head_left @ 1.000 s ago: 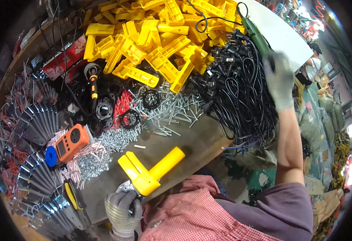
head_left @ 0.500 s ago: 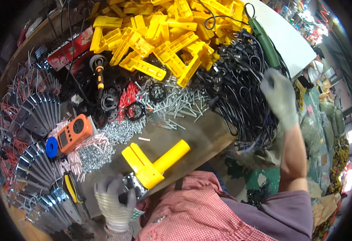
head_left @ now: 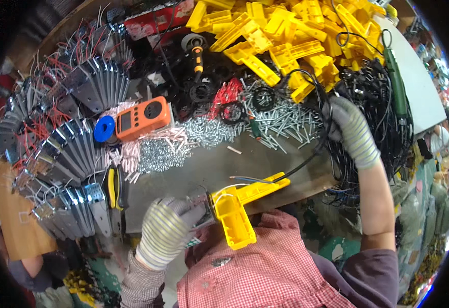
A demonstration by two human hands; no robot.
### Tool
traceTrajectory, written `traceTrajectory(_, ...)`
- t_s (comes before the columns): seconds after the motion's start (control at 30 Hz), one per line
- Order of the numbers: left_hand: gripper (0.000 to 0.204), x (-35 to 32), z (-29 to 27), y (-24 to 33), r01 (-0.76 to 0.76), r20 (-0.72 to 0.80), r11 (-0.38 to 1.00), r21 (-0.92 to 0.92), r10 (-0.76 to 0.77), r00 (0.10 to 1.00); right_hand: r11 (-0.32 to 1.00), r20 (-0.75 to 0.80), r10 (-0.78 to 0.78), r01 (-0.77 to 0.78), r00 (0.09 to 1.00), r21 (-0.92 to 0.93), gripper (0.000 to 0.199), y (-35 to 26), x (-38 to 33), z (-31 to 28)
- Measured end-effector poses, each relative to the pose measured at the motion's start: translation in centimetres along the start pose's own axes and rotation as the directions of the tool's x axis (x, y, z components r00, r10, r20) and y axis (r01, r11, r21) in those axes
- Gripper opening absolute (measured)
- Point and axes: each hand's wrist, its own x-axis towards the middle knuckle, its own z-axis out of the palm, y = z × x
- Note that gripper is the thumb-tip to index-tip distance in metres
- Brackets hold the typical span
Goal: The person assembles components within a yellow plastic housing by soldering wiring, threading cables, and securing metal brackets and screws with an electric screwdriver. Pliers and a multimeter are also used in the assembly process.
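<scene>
My left hand (head_left: 164, 232), in a striped work glove, grips a metal part at the end of a yellow plastic housing (head_left: 240, 224). The housing's hollow side faces up, and a white wire curves over it; the gripped part is blurred. My right hand (head_left: 353, 131), gloved too, is closed on a black power cord (head_left: 309, 158). The cord loops above that hand and runs down to the housing, where its bare-ended wires (head_left: 245, 178) lie across the yellow arm. Beside my right hand hangs a bundle of black cords (head_left: 375, 97).
Yellow housings (head_left: 291, 31) are heaped at the back. Screws (head_left: 286, 120), an orange meter (head_left: 143, 118), a blue spool (head_left: 104, 129) and yellow-black pliers (head_left: 115, 187) lie on the bench. Metal plates with wires (head_left: 68, 149) fill the left; a green tool (head_left: 396, 82) hangs at right.
My right hand has come away from the cord bundle with one cord, its wire end now at the housing. My left hand has turned the housing over, and the view has shifted.
</scene>
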Motion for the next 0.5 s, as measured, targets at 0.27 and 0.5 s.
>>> traceTrajectory(0.27,0.045,-0.3,1.4,-2.8,-0.242,-0.08,0.965,-0.101,0.234,0.969,0.972,-0.093,0.135,-0.114,0.986,0.203,0.044,4.6,-3.0,2.0)
traceTrajectory(0.5,0.021,12.0,1.5,-2.1,-0.084,-0.178,0.985,-0.151,0.056,0.982,0.912,-0.298,-0.054,0.169,0.953,0.373,0.042,5.9,-6.3,4.4)
